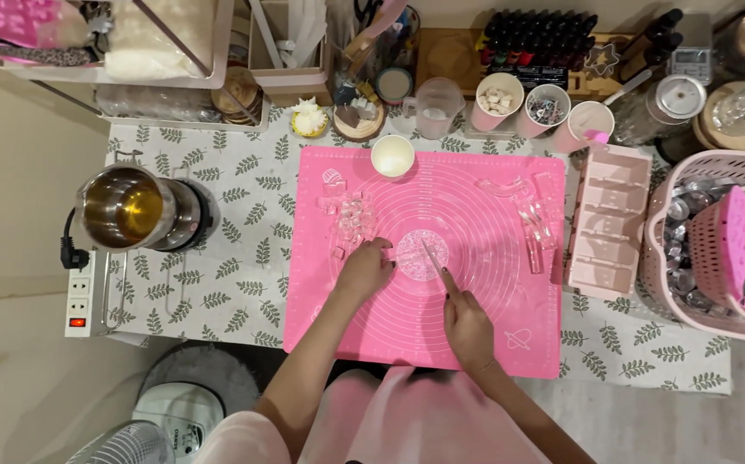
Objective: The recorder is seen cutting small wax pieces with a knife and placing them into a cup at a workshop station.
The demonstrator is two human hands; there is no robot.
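Note:
A pink silicone mat with printed circles lies on a leaf-patterned cloth. At its centre sits a clear, round translucent block. My left hand rests against the block's left side, fingers curled on it. My right hand grips a thin knife whose blade lies across the block. A pile of clear cut cubes lies at the mat's upper left. Clear strips and moulds lie at its upper right.
A small white cup stands at the mat's top edge. A steel pot with yellow liquid sits left, beside a power strip. A pink tray mould and a basket of tins stand right. Cups and bottles line the back.

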